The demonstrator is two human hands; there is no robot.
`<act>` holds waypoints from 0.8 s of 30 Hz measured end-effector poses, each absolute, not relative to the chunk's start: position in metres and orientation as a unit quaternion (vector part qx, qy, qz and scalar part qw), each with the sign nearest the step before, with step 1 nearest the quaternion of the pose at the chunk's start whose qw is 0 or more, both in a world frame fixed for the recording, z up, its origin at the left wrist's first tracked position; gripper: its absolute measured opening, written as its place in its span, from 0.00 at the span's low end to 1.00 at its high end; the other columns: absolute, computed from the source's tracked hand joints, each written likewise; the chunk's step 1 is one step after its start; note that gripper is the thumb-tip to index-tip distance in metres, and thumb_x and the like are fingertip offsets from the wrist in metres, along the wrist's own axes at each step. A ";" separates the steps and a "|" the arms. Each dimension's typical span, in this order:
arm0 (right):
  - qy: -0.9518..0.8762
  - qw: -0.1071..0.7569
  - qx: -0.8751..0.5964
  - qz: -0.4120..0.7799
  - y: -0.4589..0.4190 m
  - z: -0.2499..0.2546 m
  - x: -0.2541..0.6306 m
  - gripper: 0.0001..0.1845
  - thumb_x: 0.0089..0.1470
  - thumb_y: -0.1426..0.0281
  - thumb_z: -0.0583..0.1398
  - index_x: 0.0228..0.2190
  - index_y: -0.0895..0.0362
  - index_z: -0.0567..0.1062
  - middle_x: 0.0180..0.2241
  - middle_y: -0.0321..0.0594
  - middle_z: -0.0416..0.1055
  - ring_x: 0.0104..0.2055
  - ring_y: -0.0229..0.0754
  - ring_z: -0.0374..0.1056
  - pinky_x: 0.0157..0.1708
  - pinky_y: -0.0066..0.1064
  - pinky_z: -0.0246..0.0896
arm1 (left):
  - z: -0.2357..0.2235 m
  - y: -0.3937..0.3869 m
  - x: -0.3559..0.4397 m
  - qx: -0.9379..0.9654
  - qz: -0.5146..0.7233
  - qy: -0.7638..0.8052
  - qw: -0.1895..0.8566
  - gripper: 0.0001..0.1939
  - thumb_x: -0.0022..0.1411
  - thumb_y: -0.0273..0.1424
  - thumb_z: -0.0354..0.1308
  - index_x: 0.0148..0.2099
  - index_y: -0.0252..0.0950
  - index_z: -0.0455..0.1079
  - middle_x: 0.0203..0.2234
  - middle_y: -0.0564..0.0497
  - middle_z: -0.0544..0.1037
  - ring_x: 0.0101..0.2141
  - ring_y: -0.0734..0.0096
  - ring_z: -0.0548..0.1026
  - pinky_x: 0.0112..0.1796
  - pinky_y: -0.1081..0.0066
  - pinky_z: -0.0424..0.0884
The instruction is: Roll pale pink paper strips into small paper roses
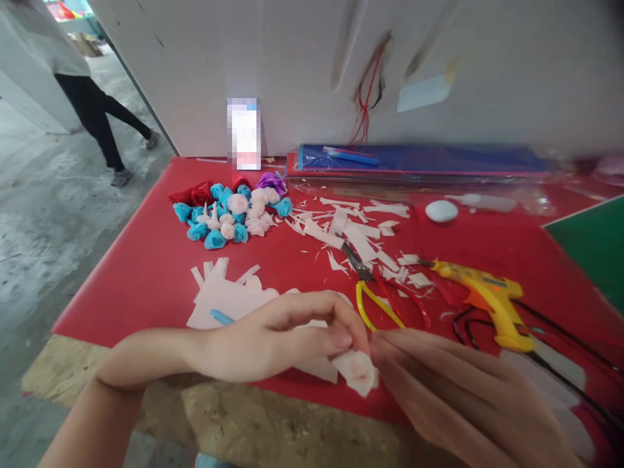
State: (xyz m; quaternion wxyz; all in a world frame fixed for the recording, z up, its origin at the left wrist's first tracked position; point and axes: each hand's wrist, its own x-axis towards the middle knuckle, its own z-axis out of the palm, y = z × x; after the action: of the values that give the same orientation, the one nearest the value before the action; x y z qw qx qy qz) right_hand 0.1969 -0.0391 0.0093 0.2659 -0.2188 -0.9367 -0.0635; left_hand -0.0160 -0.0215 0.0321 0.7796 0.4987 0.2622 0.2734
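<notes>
A small pale pink paper rose [358, 372] is pinched between the thumb and bent fingers of my left hand [287, 331]. From the right, my right hand [468, 390] reaches in with its fingers pressed together, the tips meeting the rose's right edge; its thumb is hidden. Under my left hand lie pale pink paper sheets [229, 296] with scalloped edges, and a blue pen [221, 316] rests on them. Just beyond my hands is a cutting tool [363, 270] with yellow and red handles.
A yellow glue gun [480, 289] with a black cord lies right. Blue, pink, red and purple paper roses [229, 211] cluster at back left. Paper scraps [358, 240] and a white egg-shaped piece [441, 210] lie on the red table cover [141, 260]. A person [88, 97] stands far left.
</notes>
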 end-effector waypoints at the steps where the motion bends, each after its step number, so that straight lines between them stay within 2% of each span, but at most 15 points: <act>1: -0.951 0.256 -0.163 -0.058 -0.034 0.010 0.198 0.13 0.59 0.78 0.47 0.38 0.62 0.69 0.28 0.39 0.76 0.41 0.36 0.70 0.43 0.23 0.66 | 0.031 -0.021 -0.016 0.490 0.291 0.263 0.778 0.08 0.60 0.20 0.44 0.34 0.31 0.63 0.27 0.51 0.67 0.30 0.79 0.67 0.35 0.78 0.65; 2: -0.951 0.245 -0.178 -0.060 -0.030 0.010 0.199 0.13 0.59 0.78 0.47 0.38 0.62 0.69 0.29 0.39 0.76 0.40 0.36 0.70 0.43 0.24 0.66 | 0.030 -0.021 -0.016 0.485 0.306 0.267 0.775 0.07 0.60 0.20 0.44 0.34 0.31 0.63 0.27 0.52 0.67 0.31 0.79 0.66 0.36 0.78 0.64; 4: -0.937 0.284 -0.187 -0.075 -0.025 0.008 0.201 0.08 0.56 0.78 0.52 0.36 0.62 0.70 0.29 0.38 0.76 0.38 0.36 0.70 0.42 0.24 0.67 | 0.029 -0.021 -0.016 0.488 0.325 0.275 0.762 0.06 0.59 0.21 0.45 0.35 0.32 0.63 0.28 0.52 0.66 0.31 0.79 0.65 0.36 0.78 0.64; 7: -0.928 0.299 -0.205 -0.085 -0.025 0.003 0.202 0.08 0.53 0.80 0.55 0.36 0.62 0.70 0.31 0.39 0.76 0.38 0.37 0.70 0.41 0.24 0.68 | 0.029 -0.022 -0.015 0.532 0.323 0.290 0.727 0.03 0.58 0.24 0.49 0.36 0.33 0.62 0.29 0.52 0.66 0.32 0.78 0.65 0.35 0.77 0.64; 12: -0.935 0.277 -0.210 -0.069 -0.031 -0.003 0.201 0.10 0.56 0.79 0.51 0.36 0.60 0.70 0.32 0.41 0.76 0.42 0.40 0.69 0.41 0.30 0.70 | 0.027 -0.027 -0.011 0.656 0.326 0.345 0.587 0.14 0.47 0.26 0.60 0.37 0.34 0.61 0.30 0.52 0.67 0.31 0.75 0.66 0.33 0.74 0.65; 15: -0.933 0.292 -0.202 -0.054 -0.032 -0.002 0.197 0.09 0.56 0.79 0.51 0.34 0.62 0.71 0.30 0.43 0.76 0.40 0.41 0.71 0.41 0.30 0.70 | 0.024 -0.028 -0.009 0.742 0.341 0.326 0.477 0.11 0.48 0.23 0.57 0.35 0.33 0.61 0.29 0.52 0.68 0.31 0.75 0.66 0.38 0.71 0.65; 18: -0.928 0.322 -0.185 -0.042 -0.031 -0.002 0.192 0.12 0.58 0.80 0.48 0.33 0.63 0.70 0.28 0.43 0.75 0.38 0.39 0.71 0.42 0.28 0.69 | 0.020 -0.027 -0.008 0.784 0.350 0.295 0.420 0.07 0.50 0.21 0.54 0.33 0.33 0.61 0.27 0.52 0.70 0.31 0.75 0.67 0.44 0.67 0.64; 24: -0.923 0.329 -0.198 -0.022 -0.035 -0.012 0.193 0.09 0.57 0.80 0.50 0.34 0.64 0.70 0.29 0.42 0.73 0.40 0.39 0.69 0.41 0.28 0.70 | 0.014 -0.024 -0.007 0.814 0.365 0.254 0.374 0.05 0.47 0.20 0.52 0.28 0.33 0.62 0.23 0.52 0.70 0.28 0.75 0.67 0.40 0.69 0.66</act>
State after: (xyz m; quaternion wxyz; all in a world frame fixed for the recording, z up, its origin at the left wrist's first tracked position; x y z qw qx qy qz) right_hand 0.1925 -0.0354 -0.0122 0.3286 -0.1981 -0.9232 -0.0217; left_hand -0.0074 -0.0236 0.0140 0.3738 0.8140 0.2545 0.3645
